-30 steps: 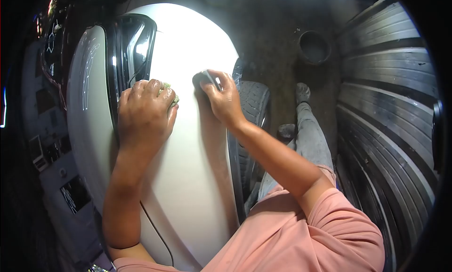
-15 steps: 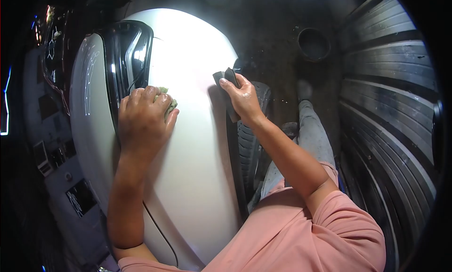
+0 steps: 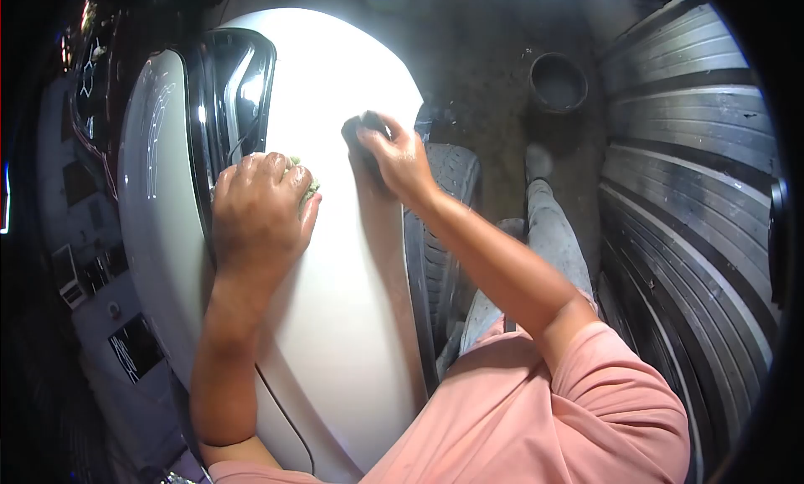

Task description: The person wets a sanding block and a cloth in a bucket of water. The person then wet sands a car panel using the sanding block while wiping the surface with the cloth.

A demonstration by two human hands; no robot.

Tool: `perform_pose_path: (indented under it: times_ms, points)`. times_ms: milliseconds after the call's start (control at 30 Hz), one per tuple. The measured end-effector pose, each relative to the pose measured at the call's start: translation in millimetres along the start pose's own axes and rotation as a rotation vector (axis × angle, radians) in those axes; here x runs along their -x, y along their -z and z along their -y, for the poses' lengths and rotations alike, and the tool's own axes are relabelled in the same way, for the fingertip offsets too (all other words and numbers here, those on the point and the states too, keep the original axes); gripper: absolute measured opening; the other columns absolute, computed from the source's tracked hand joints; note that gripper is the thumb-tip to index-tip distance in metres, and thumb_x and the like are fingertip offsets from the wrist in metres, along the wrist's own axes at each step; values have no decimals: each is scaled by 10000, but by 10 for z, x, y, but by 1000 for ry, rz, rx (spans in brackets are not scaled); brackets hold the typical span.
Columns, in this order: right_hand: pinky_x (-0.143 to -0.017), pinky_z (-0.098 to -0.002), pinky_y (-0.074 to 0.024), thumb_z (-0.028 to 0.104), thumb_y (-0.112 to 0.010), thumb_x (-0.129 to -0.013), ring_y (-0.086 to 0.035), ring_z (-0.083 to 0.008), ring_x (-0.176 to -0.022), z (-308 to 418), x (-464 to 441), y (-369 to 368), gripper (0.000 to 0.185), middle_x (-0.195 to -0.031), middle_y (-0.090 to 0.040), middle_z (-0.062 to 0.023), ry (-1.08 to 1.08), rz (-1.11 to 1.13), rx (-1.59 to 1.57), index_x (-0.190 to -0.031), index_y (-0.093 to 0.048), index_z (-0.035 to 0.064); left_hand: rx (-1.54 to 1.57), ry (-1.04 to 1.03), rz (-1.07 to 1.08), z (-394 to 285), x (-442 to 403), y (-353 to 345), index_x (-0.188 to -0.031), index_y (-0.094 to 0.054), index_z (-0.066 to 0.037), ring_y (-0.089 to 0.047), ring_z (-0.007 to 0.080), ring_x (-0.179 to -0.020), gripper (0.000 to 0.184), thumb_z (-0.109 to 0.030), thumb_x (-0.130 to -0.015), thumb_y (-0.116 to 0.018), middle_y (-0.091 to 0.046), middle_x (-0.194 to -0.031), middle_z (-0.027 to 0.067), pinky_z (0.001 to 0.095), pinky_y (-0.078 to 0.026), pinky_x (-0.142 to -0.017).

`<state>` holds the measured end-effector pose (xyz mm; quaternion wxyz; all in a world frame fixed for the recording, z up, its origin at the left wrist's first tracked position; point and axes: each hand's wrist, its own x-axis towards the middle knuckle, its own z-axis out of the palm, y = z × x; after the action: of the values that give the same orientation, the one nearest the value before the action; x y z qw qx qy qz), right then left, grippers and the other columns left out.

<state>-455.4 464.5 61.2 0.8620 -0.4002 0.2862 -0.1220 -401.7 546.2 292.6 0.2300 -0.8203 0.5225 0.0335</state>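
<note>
Pad [image 3: 355, 130] shifted left, bodywork [image 3: 343, 275], ribbed wall [image 3: 682, 120]

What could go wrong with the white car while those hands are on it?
The dark pad in the right hand might scratch the white panel if grit gets caught underneath. The left hand looks wet and shiny, so it could slip on the smooth panel or lose the greenish wad under its fingers.

A round dark container [image 3: 559, 84] is seen on the floor [image 3: 494, 90], beyond and rightward of the right hand [image 3: 399, 155]; farther rightward, ribbed panelling [image 3: 691, 122] is shown.
</note>
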Motion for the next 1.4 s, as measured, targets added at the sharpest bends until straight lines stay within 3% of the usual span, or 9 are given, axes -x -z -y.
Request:
perform_pose_path:
  times_ms: [167, 200, 367, 433, 767, 900, 1100, 1267, 1400]
  points:
    - [-1113, -423, -466, 276, -696, -983, -605, -352, -1282, 12, 334, 81, 496, -1318, -651, -234, 179, -15, 282, -1363, -670, -40, 5, -13, -22, 16, -5, -4, -1053, -738, -96, -631, 248, -1151, 259, -217, -850, -843, -690, -1149, 54, 445, -494, -1008]
    - [-1120, -405, -454, 258, -690, -1001, -587, -295, -1314, -16, 471, 92, 489, -1350, -651, -172, 164, 9, 286, -1421, -652, 10, 3, -19, -20, 18, 7, -19, -1053, -738, -94, -630, 248, -1153, 258, -216, -851, -843, -690, -1150, 55, 446, -493, -1009]
    - [-1097, -388, -466, 280, -663, -1019, -598, -298, -1290, 44, -137, 28, 479, -1327, -656, -186, 200, 14, 257, -1406, -654, -3, -11, -13, -22, -16, -1, -2, -1068, -741, -93, -632, 255, -1158, 261, -199, -852, -842, -692, -1151, 59, 451, -492, -1015]
    - [-1079, -419, -480, 247, -692, -976, -625, -367, -1222, 92, -91, 23, 460, -1267, -672, -244, 235, -13, 197, -1332, -688, -46, -5, -8, -14, -8, -6, 4, -1071, -742, -92, -633, 260, -1159, 263, -193, -851, -843, -692, -1146, 62, 454, -491, -1015]
    - [-1093, -450, -462, 274, -721, -973, -597, -376, -1226, -9, -133, 22, 454, -1278, -667, -216, 234, -39, 168, -1331, -709, -6, -12, 1, -10, -75, -1, 16, -1023, -730, -86, -633, 281, -1166, 232, -146, -835, -853, -689, -1132, 73, 473, -486, -1013]
    - [-1123, -446, -454, 227, -753, -944, -591, -347, -1240, -174, 516, 158, 482, -1306, -661, -151, 230, 5, 268, -1379, -695, 29, -19, -2, 12, -76, 3, 13, -1021, -723, -89, -630, 281, -1175, 231, -146, -837, -851, -691, -1135, 77, 473, -482, -1018]
    - [-1083, -443, -465, 268, -707, -979, -595, -358, -1234, -47, -190, 46, 451, -1267, -677, -210, 247, -45, 193, -1324, -706, -22, -57, -7, 19, -78, 13, 26, -1039, -710, -84, -622, 280, -1155, 255, -82, -816, -835, -664, -1151, 71, 462, -485, -994]
    - [-1098, -453, -443, 270, -723, -968, -586, -379, -1215, -200, 523, 127, 457, -1270, -665, -186, 216, -43, 269, -1346, -703, 14, -56, -4, 22, -78, 17, 4, -1054, -717, -75, -620, 278, -1173, 282, -45, -799, -835, -668, -1173, 78, 457, -484, -1002]
    - [-1104, -463, -431, 258, -702, -979, -583, -396, -1211, -55, -28, 62, 434, -1274, -663, -206, 255, -83, 280, -1326, -698, -2, -48, 4, -27, -80, 31, -12, -1088, -741, -80, -623, 288, -1195, 316, -1, -793, -824, -672, -1189, 76, 459, -490, -1014]
